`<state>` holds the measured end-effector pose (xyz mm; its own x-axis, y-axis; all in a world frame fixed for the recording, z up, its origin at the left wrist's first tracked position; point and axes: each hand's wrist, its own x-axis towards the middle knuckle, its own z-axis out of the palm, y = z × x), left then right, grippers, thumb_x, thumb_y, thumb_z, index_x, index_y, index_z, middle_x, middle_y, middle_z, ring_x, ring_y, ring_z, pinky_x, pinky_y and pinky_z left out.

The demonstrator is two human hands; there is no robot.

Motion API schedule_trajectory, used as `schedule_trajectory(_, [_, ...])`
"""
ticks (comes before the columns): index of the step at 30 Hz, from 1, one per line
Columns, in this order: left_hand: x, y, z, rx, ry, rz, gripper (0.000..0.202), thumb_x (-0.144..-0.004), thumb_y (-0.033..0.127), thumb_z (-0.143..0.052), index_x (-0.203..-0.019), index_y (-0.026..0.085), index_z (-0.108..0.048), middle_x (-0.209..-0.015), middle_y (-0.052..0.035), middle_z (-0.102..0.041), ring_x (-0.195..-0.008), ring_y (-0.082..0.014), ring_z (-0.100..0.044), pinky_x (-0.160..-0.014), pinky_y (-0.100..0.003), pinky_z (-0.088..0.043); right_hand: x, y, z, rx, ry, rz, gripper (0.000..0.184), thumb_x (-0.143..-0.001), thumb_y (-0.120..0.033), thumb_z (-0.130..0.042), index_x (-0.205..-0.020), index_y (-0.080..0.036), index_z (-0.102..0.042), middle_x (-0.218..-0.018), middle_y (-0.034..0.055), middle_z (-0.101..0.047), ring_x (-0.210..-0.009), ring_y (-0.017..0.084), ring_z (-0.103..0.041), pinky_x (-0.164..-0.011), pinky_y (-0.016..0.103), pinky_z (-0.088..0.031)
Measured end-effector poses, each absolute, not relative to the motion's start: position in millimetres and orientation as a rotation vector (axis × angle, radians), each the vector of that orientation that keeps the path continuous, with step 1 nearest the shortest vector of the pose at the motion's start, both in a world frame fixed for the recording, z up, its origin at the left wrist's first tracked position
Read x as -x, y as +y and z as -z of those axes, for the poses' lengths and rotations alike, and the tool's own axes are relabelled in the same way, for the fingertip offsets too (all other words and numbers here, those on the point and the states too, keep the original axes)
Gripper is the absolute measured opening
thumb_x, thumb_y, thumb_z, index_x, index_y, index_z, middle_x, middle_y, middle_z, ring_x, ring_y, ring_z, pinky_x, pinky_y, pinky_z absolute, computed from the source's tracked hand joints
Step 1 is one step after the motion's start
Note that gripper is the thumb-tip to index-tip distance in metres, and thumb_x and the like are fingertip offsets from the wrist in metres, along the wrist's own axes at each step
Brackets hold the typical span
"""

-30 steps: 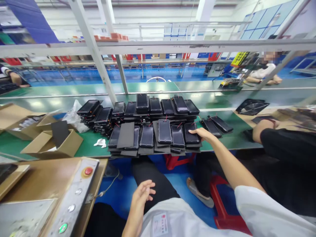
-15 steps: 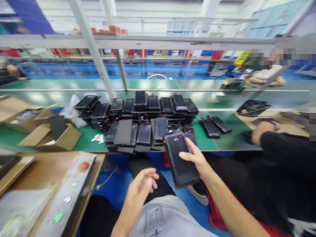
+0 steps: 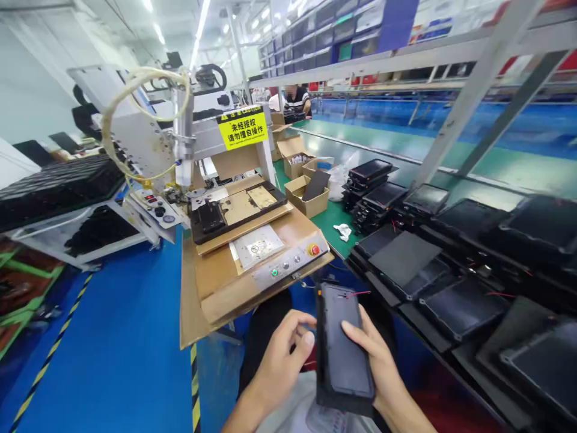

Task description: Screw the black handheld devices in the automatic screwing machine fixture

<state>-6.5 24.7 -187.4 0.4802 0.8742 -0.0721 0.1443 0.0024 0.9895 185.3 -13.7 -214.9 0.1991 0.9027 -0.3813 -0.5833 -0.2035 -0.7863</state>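
Note:
My right hand point(image 3: 376, 355) grips a black rugged phone-sized device point(image 3: 345, 343) by its right edge, and a thin red wire shows at its top end. My left hand point(image 3: 282, 364) sits just left of the device, fingers curled and close to its edge, holding nothing I can make out. Stacks of similar black devices point(image 3: 464, 307) lie to the right on the bench, some under dark flat sheets point(image 3: 403, 258). The device's lower end hides part of my lap.
To the left stands a dispensing machine point(image 3: 180, 126) with a yellow caution sign point(image 3: 241, 127), a fixture point(image 3: 238, 207) and a control panel point(image 3: 288, 263). Cardboard boxes point(image 3: 306, 192) sit on the green bench point(image 3: 327, 219). A person point(image 3: 293, 99) is far back.
My view has swung left. My right hand has lifted the device off the stack and brought it close to me, and my left hand has moved next to it.

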Motion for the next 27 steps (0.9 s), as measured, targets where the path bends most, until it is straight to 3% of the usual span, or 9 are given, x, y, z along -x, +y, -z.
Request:
schedule_trajectory(3, [12,11,188,-1.593,1.166,-0.879,0.040,-0.105,0.048,-0.051,-0.136,0.025,-0.062,-0.125,-0.0113,-0.060,-0.106,-0.0244,-0.060,-0.095,-0.039,-0.049,-167,7,199,1.053,-0.529,-1.368,0.089,-0.077,-0.041,-0.087,-0.153,-0.035,-0.042,-0.131,0.0058,-0.070,-0.106,0.030,-0.073,-0.090,0.042,-0.059])
schedule_trajectory(7, [15,6,193,-1.498,1.339,-0.879,0.046,-0.105,0.053,-0.049,-0.139,0.025,-0.062,-0.119,-0.0107,-0.066,-0.111,-0.0272,-0.064,-0.098,-0.041,-0.050,-158,29,196,1.001,-0.737,-1.383,0.099,-0.078,-0.040,-0.085,-0.159,-0.037,-0.028,-0.130,0.0059,-0.069,-0.111,0.030,-0.071,-0.101,0.047,-0.054])
schedule_trajectory(11, [15,6,194,-1.337,1.433,-0.946,0.046,-0.103,0.057,-0.052,-0.134,0.024,-0.060,-0.129,-0.0119,-0.067,-0.118,-0.0286,-0.064,-0.103,-0.043,-0.050,-151,42,203,0.934,-0.938,-1.365,0.086,-0.085,-0.041,-0.081,-0.155,-0.033,-0.033,-0.140,0.0072,-0.062,-0.125,0.029,-0.064,-0.111,0.046,-0.049])
schedule_trajectory(17, [23,18,181,-1.116,1.164,-1.107,0.052,-0.100,0.048,-0.065,-0.144,0.026,-0.052,-0.147,-0.0135,-0.062,-0.130,-0.0300,-0.062,-0.109,-0.043,-0.051,-136,49,203,0.884,-1.234,-1.311,0.078,-0.094,-0.042,-0.075,-0.159,-0.031,-0.032,-0.159,0.0075,-0.048,-0.147,0.028,-0.046,-0.125,0.045,-0.036])
schedule_trajectory(22, [55,37,166,-1.142,1.036,-1.086,0.055,-0.094,0.039,-0.075,-0.142,0.024,-0.056,-0.145,-0.0117,-0.063,-0.131,-0.0326,-0.061,-0.111,-0.042,-0.049,-127,48,186,0.734,-1.422,-1.473,0.061,-0.102,-0.046,-0.064,-0.157,-0.029,-0.042,-0.155,0.0073,-0.055,-0.138,0.027,-0.056,-0.118,0.043,-0.045])
schedule_trajectory(27, [74,41,165,-1.085,0.946,-1.021,0.066,-0.084,0.037,-0.083,-0.143,0.025,-0.056,-0.141,-0.0092,-0.066,-0.129,-0.0353,-0.062,-0.108,-0.044,-0.051,-117,40,192,0.727,-1.543,-1.354,0.061,-0.102,-0.054,-0.060,-0.155,-0.026,-0.049,-0.151,0.0096,-0.059,-0.132,0.031,-0.060,-0.112,0.044,-0.049])
